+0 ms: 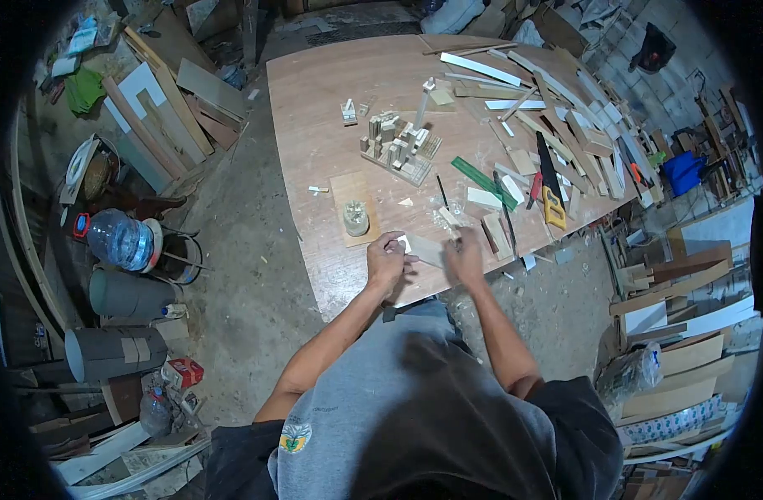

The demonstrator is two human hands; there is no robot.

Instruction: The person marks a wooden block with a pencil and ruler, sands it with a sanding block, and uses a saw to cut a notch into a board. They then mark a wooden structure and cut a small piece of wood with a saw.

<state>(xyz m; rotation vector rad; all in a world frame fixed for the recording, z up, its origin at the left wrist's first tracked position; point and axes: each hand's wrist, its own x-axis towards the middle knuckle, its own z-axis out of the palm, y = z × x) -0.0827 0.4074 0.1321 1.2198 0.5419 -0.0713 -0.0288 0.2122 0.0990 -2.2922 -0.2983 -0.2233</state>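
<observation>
My left hand [386,262] is closed around the left end of a short pale wooden piece [427,250], just above the table's near edge. At the piece's right end is my right hand [465,257], smeared by motion, so its fingers do not show clearly. A small light wooden block [449,217] lies just beyond the right hand, among wood crumbs. Left of it stands a jar [356,218] with cloudy contents on a thin wooden board [346,187]. Farther back sits a model of small wooden blocks [411,171] with a tall tower.
On the table [315,108], a green ruler [484,182], a yellow-handled handsaw [554,207] and a red-handled tool [535,190] lie to the right. Piled wood strips [556,108] cover the far right. A water bottle [123,237] stands off to the left.
</observation>
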